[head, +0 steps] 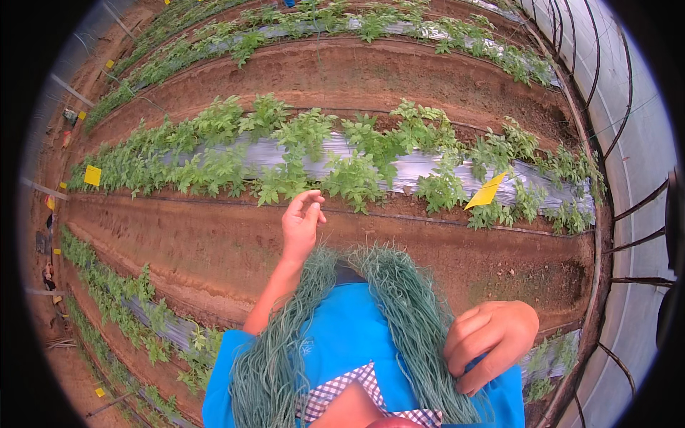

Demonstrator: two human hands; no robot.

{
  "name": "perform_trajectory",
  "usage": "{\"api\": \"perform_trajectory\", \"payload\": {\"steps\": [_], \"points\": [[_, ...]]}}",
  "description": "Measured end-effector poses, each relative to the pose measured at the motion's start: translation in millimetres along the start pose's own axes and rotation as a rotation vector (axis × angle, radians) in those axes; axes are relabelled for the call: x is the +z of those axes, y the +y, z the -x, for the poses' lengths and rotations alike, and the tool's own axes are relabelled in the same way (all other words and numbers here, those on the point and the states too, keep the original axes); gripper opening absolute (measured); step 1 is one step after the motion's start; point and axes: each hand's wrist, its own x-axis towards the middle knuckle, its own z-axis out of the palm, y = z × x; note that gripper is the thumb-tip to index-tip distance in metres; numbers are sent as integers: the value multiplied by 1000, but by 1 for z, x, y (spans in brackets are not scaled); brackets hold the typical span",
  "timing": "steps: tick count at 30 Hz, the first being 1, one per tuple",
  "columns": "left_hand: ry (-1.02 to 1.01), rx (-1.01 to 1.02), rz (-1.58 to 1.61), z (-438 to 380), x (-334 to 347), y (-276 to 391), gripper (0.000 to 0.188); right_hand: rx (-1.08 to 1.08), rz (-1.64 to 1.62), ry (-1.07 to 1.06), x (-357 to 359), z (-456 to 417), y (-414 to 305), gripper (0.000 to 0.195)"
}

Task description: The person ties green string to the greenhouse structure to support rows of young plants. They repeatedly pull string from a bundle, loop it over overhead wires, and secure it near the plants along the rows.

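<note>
A thick bundle of green twine point(278, 353) drapes round my neck and hangs in loose strands down both sides of my blue shirt point(348, 315). My left hand point(301, 227) reaches out over the soil path, its fingers half curled and nothing visible in them. Just beyond its fingertips are leafy green plants point(353, 176), apparently tomato, rising from silvery plastic mulch film point(257, 155). Beside my right shoulder, my right hand point(492, 342) is bent with its fingertips at the outer strands of the twine. Whether it pinches any strand is hidden.
Yellow sticky cards point(486, 191) stand among the plants. A dark drip line point(423, 218) runs along the bed's near edge. On the right, the greenhouse's plastic wall point(637, 176) has curved ribs. More plant rows point(369, 27) lie ahead and behind, with bare soil paths point(187, 241) between.
</note>
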Motion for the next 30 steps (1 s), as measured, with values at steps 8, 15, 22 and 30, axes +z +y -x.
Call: {"api": "perform_trajectory", "payload": {"steps": [8, 15, 22, 30], "points": [[-641, -297, -114, 37, 53, -23, 17, 21, 2, 185, 26, 20, -12, 17], [-842, -204, -230, 33, 67, -37, 18, 0, -44, 663, 56, 24, -16, 13], [-819, -305, -253, 33, 87, -46, 18, 62, 594, 924, 76, 47, -26, 19], [-771, -214, -333, 54, 150, -61, 18, -140, 406, 1228, 60, 194, -85, 19]]}}
